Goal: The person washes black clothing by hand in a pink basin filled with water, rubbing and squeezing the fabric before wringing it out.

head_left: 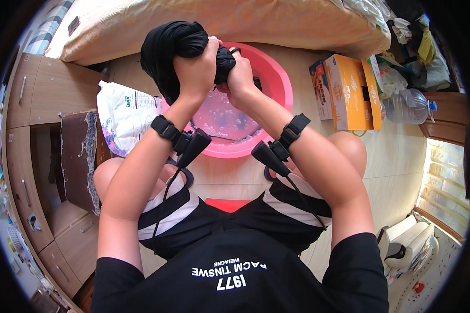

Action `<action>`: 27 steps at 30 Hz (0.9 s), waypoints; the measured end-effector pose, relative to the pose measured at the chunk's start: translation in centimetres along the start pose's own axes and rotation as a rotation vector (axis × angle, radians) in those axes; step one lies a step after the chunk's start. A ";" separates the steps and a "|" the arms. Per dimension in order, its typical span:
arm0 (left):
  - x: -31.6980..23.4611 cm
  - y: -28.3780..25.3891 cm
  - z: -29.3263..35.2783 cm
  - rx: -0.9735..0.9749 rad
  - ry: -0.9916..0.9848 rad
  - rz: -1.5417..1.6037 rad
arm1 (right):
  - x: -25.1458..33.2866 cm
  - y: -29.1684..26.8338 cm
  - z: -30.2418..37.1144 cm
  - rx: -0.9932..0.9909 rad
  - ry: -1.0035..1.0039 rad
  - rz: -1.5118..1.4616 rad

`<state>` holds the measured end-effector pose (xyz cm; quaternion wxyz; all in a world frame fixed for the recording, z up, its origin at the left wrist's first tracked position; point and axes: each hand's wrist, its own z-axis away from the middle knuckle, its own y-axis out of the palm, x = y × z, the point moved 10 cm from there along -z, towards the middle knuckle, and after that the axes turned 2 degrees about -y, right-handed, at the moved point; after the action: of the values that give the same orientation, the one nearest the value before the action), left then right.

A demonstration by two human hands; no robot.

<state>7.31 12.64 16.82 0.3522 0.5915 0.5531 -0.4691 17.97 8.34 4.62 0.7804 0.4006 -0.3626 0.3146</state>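
Observation:
Both my hands grip a bunched, twisted piece of black cloth (pixel 164 57), raised over the far left side of a pink basin (pixel 283 86). My left hand (pixel 197 70) is closed round its thick middle, with a large bundle hanging to the left. Further right, my right hand (pixel 240 77) is closed on the narrower end. What kind of garment the cloth is, I cannot tell. Bubbly water (pixel 227 115) fills the basin, and some dark material shows along its edges, partly hidden by my hands and arms.
A white plastic bag (pixel 128 117) leans left of the basin, beside a worn brown box (pixel 78 156). An orange carton (pixel 347 94) and a clear plastic bottle (pixel 406 106) stand to the right. A cloth-covered bed (pixel 235 23) borders the far side; wooden drawers (pixel 23 156) line the left.

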 end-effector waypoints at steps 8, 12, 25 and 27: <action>1.0 -1.2 -0.2 -0.069 -0.016 0.028 | 0.7 0.0 -1.0 -0.005 -0.020 0.182; 3.5 -2.2 -0.7 -0.079 -0.151 0.043 | 0.1 1.2 -0.4 0.147 0.093 0.242; 3.2 -3.2 -0.6 -0.200 -0.084 0.068 | 1.1 5.4 2.2 0.347 0.105 -0.106; 2.4 -2.5 0.0 -0.170 -0.045 -0.018 | 1.1 4.6 1.4 0.226 -0.125 -0.052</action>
<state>4.75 13.73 14.84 0.4092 0.5437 0.5883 -0.4367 14.52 9.64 7.95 0.7141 0.5140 -0.3625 0.3075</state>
